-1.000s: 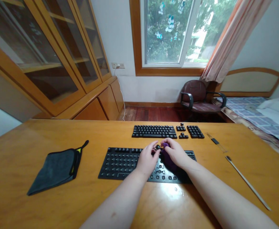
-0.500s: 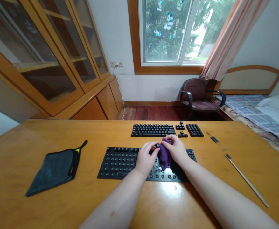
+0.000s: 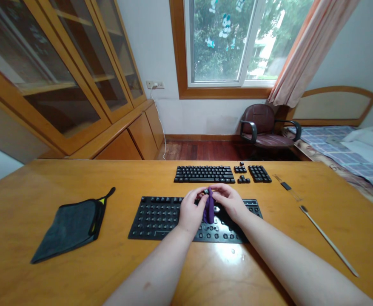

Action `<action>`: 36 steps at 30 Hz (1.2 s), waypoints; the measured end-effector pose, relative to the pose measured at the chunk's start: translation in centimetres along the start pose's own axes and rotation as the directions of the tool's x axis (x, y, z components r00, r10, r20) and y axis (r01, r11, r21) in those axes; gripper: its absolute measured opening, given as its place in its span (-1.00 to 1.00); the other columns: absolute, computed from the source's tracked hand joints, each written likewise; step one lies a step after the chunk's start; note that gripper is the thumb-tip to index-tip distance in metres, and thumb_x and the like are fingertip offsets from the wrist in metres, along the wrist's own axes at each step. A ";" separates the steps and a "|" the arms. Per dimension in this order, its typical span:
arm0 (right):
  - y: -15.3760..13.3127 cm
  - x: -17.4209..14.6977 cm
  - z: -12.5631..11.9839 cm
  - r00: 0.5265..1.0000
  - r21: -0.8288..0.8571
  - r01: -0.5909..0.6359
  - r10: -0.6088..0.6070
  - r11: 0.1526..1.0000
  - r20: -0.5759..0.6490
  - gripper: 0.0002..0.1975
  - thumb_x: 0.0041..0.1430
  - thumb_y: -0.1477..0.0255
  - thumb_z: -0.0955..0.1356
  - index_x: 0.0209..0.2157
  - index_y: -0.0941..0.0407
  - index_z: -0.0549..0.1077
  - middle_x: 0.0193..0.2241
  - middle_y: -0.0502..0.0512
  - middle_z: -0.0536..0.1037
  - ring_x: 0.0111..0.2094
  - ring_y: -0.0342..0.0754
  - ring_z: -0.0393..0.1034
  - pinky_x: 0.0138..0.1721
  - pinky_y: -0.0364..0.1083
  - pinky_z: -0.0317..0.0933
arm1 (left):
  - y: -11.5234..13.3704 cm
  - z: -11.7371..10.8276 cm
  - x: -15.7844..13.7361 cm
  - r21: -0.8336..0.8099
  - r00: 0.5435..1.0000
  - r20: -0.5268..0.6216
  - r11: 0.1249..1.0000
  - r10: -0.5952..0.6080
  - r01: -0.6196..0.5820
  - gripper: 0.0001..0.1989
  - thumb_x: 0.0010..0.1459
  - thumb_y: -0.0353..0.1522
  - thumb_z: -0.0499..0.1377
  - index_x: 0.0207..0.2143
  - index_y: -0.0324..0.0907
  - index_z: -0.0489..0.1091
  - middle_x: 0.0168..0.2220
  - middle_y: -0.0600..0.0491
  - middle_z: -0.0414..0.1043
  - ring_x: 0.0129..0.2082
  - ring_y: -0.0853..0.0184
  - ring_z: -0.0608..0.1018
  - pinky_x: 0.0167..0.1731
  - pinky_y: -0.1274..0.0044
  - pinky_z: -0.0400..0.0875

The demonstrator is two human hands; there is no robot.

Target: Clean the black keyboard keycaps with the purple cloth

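Observation:
Between the fingertips of my left hand (image 3: 191,211) is a small black keycap (image 3: 206,191). A purple cloth (image 3: 209,209) hangs from the pinched fingers of my right hand (image 3: 229,201), pressed against the keycap. Both hands are closed and meet above a black keyboard base (image 3: 160,216) whose switches are mostly bare. A row of caps remains along its upper left edge. Behind it, the removed keycaps lie grouped in keyboard order: a main block (image 3: 204,174), a number pad block (image 3: 259,173) and small clusters (image 3: 240,169).
On the wooden desk (image 3: 103,280), a folded dark grey cloth (image 3: 68,225) lies at the left. To the right are a wire keycap puller (image 3: 286,185) and a long thin-handled brush (image 3: 329,241). Beyond the desk stand a chair (image 3: 259,127) and a glass-door cabinet (image 3: 78,127).
My right hand has moved left with the purple cloth, bringing it onto the keycap in my left hand. The cloth now hangs narrower between the hands.

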State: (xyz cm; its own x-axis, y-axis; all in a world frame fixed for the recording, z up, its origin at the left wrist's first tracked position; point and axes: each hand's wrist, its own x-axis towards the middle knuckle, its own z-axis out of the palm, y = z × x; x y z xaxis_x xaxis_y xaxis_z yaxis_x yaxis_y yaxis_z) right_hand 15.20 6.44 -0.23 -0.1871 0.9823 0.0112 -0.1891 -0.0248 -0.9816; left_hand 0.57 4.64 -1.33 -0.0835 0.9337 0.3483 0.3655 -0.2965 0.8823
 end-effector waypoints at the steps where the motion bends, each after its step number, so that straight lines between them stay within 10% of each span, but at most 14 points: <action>1: 0.1 0.0 0.0 1.000 0.019 0.013 -0.013 1.000 0.023 -0.63 -0.19 0.29 0.47 -0.27 0.08 0.45 -0.32 0.05 0.53 -0.30 -0.04 0.41 -0.17 0.00 0.28 | -0.1 0.1 0.0 -0.023 1.000 -0.010 1.000 -0.008 0.008 -0.80 0.08 -0.39 0.13 -0.20 -0.14 0.43 -0.25 0.01 0.48 -0.25 0.31 0.51 -0.17 0.42 0.42; 15: 0.6 0.5 -0.5 0.978 -0.128 0.187 -0.197 0.974 -0.073 -0.72 -0.18 0.33 0.45 -0.54 0.08 0.26 -0.44 -0.03 0.36 -0.39 -0.11 0.31 -0.27 -0.09 0.24 | -0.7 0.7 -0.1 -0.260 0.990 0.005 0.956 -0.140 0.137 -0.77 0.05 -0.37 0.16 -0.20 -0.20 0.43 -0.25 -0.03 0.50 -0.28 0.34 0.54 -0.21 0.51 0.46; 25: -0.6 0.0 -0.1 0.992 -0.152 -0.099 0.108 0.983 0.057 -0.69 -0.09 0.15 0.37 -0.49 0.09 0.29 -0.71 -0.16 0.22 -0.70 -0.22 0.05 -0.63 -0.19 0.04 | -1.2 0.4 0.0 -0.243 0.981 -0.121 0.963 -0.152 0.120 -0.74 0.07 -0.33 0.15 -0.17 -0.20 0.42 -0.21 -0.04 0.49 -0.27 0.34 0.55 -0.20 0.52 0.46; 30: -1.0 -0.1 -0.6 0.993 -0.169 0.117 -0.110 0.979 0.049 -0.74 -0.11 0.25 0.41 -0.58 0.12 0.32 -0.47 0.01 0.39 -0.39 -0.09 0.30 -0.33 -0.12 0.19 | -1.0 0.4 0.0 -0.255 0.979 -0.136 0.960 -0.150 0.111 -0.75 0.08 -0.33 0.15 -0.17 -0.21 0.42 -0.23 -0.04 0.49 -0.27 0.33 0.55 -0.19 0.50 0.46; 36: -0.5 -0.2 -0.6 0.996 0.008 -0.085 0.084 0.996 0.038 -0.84 -0.03 0.31 0.36 -0.44 0.09 0.33 -0.61 -0.10 0.33 -0.62 -0.20 0.16 -0.57 -0.20 0.04 | -0.7 0.3 -0.2 -0.193 0.980 -0.147 0.975 -0.137 0.107 -0.75 0.07 -0.34 0.15 -0.18 -0.19 0.44 -0.24 -0.02 0.49 -0.29 0.35 0.55 -0.21 0.53 0.46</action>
State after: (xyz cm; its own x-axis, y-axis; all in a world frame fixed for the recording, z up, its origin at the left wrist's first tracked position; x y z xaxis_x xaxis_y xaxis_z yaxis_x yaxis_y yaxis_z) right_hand 15.94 6.38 0.16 -0.2390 0.9689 -0.0644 -0.1800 -0.1094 -0.9776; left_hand 0.65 4.76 -2.11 -0.2677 0.9257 0.2671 0.1681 -0.2281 0.9590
